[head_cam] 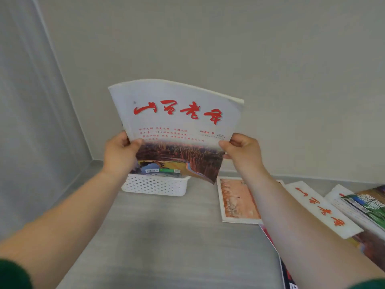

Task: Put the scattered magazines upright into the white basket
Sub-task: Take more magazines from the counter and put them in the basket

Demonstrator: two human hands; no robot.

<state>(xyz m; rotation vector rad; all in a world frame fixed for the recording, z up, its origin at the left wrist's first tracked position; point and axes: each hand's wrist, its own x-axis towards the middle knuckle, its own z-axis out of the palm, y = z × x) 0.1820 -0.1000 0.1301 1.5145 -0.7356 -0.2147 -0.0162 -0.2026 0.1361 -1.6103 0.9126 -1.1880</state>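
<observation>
Right now both hands are clamped on one magazine (179, 126): my left hand (119, 152) pinches its left edge, thumb on the cover, and my right hand (242, 152) pinches the right edge. It stands upright, facing me, over the white basket (155, 185) at the far side of the grey table (166, 236). More magazines (237, 200) lie flat to the right. I judge this to be the insertion step. Next I should centre it and lower it straight between the basket walls.
</observation>
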